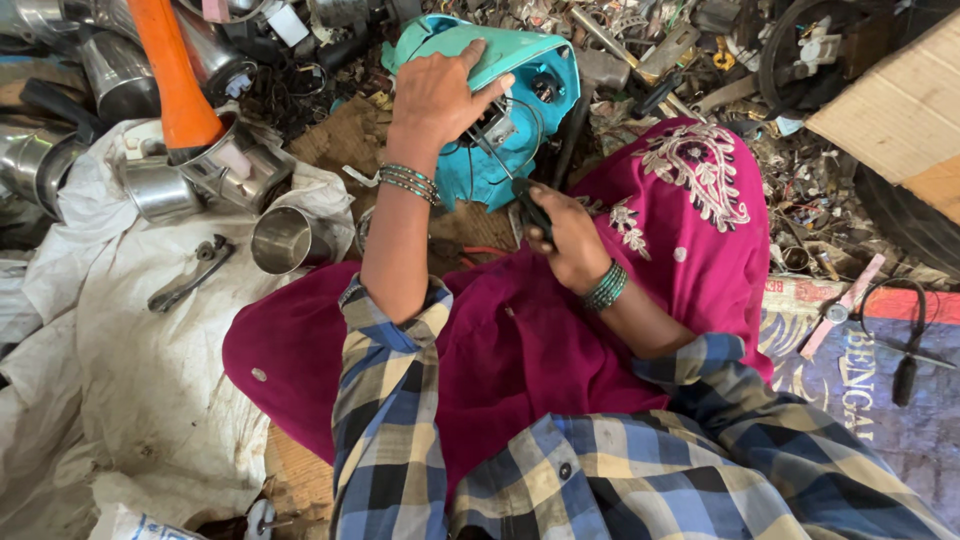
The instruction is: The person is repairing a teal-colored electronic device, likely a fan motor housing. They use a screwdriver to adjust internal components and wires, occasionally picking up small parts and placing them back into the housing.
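Note:
My left hand (437, 92) rests on top of a teal plastic appliance housing (510, 110), fingers wrapped over its upper edge, holding it upright on my lap's far side. My right hand (568, 240) grips the black handle of a screwdriver (510, 175), whose thin shaft points up into the open inside of the housing, where wires and a small metal part show. Both wrists carry green bangles. A magenta embroidered cloth (690, 200) covers my legs, and checked sleeves cover my arms.
Steel cups and tins (285, 238) lie at the left on a white sheet (130, 360), with an orange handle (175, 75) and a metal wrench (190, 275). Scrap metal (640, 40) heaps along the top. Cardboard (900, 110) sits top right, a black cable (905, 340) at right.

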